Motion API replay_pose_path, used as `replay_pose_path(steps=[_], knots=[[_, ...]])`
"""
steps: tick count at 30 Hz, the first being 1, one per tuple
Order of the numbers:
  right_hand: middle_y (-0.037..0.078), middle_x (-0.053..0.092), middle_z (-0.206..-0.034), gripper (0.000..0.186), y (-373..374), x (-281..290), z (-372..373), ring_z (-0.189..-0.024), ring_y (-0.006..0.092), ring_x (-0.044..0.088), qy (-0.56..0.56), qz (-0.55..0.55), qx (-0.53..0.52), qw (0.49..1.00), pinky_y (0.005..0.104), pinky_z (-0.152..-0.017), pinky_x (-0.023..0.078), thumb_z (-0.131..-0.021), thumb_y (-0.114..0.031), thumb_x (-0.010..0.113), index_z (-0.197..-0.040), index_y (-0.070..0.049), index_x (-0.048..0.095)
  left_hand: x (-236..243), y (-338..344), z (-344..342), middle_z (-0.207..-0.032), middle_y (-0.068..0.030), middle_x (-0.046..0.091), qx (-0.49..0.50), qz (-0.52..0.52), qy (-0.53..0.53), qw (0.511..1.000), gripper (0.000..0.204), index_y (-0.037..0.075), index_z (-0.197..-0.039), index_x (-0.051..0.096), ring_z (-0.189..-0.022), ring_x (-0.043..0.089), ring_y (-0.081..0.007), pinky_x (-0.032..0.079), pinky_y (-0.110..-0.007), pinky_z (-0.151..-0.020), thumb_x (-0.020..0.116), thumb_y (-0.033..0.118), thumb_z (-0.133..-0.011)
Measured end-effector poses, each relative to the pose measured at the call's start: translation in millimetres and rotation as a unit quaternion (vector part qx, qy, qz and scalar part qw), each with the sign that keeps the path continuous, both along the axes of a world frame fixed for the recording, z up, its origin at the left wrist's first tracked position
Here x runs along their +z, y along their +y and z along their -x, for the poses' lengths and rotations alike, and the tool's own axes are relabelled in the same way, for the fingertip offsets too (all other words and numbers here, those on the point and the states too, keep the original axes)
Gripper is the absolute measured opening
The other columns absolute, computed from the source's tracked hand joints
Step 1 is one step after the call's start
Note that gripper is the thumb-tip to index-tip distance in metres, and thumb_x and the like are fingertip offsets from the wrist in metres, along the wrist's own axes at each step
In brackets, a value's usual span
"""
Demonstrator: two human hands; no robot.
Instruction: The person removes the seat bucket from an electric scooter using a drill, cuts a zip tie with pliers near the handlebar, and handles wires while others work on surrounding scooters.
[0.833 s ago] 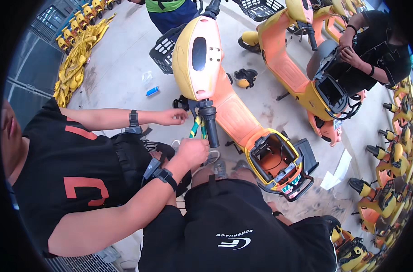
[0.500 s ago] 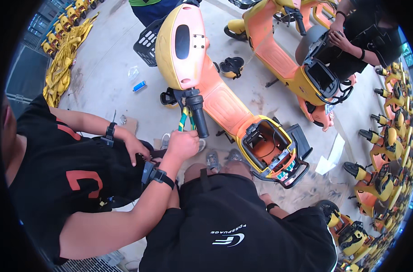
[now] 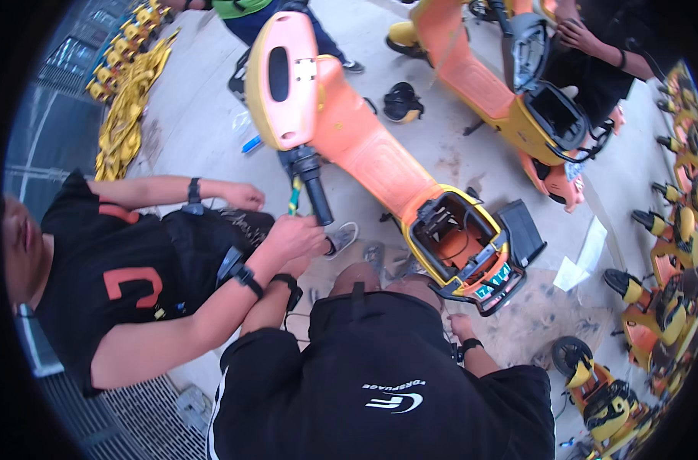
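Note:
In front of me stands a yellow and orange scooter (image 3: 376, 172) with an open compartment (image 3: 460, 234) at its rear. My left hand (image 3: 297, 265) is low beside a co-worker's forearm, below the black handlebar grip (image 3: 316, 201); its fingers are mostly hidden. My right hand (image 3: 462, 326) hangs close to the scooter's rear rack (image 3: 504, 295), fingers small and blurred, so what it holds, if anything, is unclear. The co-worker's hand (image 3: 295, 238) at my left closes around a green and yellow striped thing (image 3: 294, 195) under the grip.
Another person (image 3: 594, 84) works at a second scooter (image 3: 487, 100) at the far right. A black and yellow helmet (image 3: 403, 103) and a blue cylinder (image 3: 251, 143) lie on the floor. Rows of scooters (image 3: 671, 307) line the right; yellow cloth (image 3: 134, 107) is heaped at far left.
My left hand and black wristband have come into view beneath the co-worker's arm. My right hand shows more fully. The co-worker's other hand has moved up and away from the lap.

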State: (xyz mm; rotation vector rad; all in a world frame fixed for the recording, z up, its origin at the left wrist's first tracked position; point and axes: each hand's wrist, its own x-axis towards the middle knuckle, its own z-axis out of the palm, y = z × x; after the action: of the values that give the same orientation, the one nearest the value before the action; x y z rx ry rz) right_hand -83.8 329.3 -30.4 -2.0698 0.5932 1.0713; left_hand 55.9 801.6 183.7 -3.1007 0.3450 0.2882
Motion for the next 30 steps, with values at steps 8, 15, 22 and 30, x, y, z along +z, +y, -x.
replay_pose_path(steps=[8, 15, 22, 30], knots=[[0.005, 0.050, -0.054, 0.019, 18, 61, 0, -0.041, 0.0137, 0.044, 0.103, -0.004, -0.147, 0.984, 0.0261, -0.037, 0.034, -0.072, -0.014, 0.051, -0.079, 0.001, 0.059, -14, -19, -33, -0.045, -0.0077, 0.046, 0.370, 0.283, -0.023, 0.885, 0.034, 0.005, -0.054, 0.045, -0.043, 0.052, -0.0223, 0.041, -0.035, -0.044, 0.052, 0.034, -0.070], [0.009, 0.056, -0.060, 0.025, 61, 104, -43, -0.044, 0.0158, 0.051, 0.027, 0.045, -0.041, 0.998, 0.0271, -0.040, 0.042, -0.076, -0.018, 0.045, -0.082, 0.000, 0.062, -59, -28, -26, -0.083, -0.0170, 0.048, 0.124, 0.192, -0.076, 0.971, 0.035, 0.000, -0.090, 0.044, -0.083, 0.047, -0.0259, 0.038, -0.033, -0.073, 0.052, 0.029, -0.073], [0.013, 0.060, -0.067, 0.021, 49, 67, -46, -0.057, 0.0193, 0.057, 0.003, -0.031, -0.026, 0.999, 0.0303, -0.056, 0.045, -0.074, -0.017, 0.051, -0.080, -0.001, 0.063, -138, -75, -34, -0.096, -0.0262, 0.051, 0.403, 0.413, 0.098, 0.811, 0.044, -0.005, -0.104, 0.046, -0.095, 0.049, -0.0337, 0.036, -0.036, -0.084, 0.049, 0.029, -0.077], [0.005, 0.051, -0.055, 0.019, -5, 45, -7, -0.043, 0.0136, 0.049, 0.052, -0.025, -0.086, 0.995, 0.0271, -0.039, 0.042, -0.076, -0.017, 0.051, -0.078, 0.000, 0.060, -233, -65, 22, -0.076, -0.0149, 0.059, 0.320, 0.393, 0.221, 0.833, 0.025, 0.001, -0.085, 0.058, -0.071, 0.056, -0.0248, 0.043, -0.035, -0.068, 0.050, 0.023, -0.074]])
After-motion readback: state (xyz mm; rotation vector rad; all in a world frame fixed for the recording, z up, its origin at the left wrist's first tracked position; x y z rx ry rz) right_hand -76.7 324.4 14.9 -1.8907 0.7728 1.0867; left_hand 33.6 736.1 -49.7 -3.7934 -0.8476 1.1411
